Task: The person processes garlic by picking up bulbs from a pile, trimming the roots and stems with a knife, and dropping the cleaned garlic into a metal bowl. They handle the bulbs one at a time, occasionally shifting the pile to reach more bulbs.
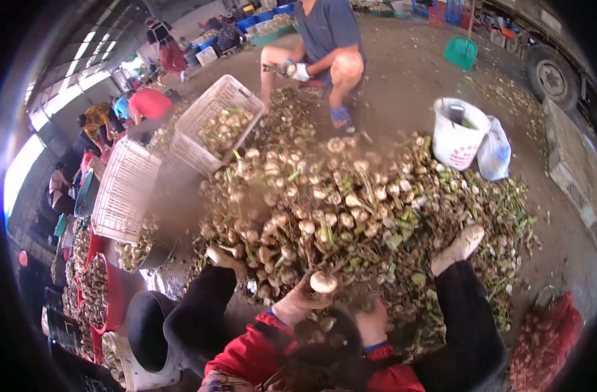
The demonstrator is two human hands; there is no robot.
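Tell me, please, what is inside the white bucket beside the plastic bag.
In the bucket, a dark object and something green show near the rim; the wall hides whatever lies deeper.

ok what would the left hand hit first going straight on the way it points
Likely the heaped bulbs beyond the held bulb in the left hand, though depth is unclear.

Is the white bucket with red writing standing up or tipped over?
Standing up: the white bucket has its open rim on top, above the red writing.
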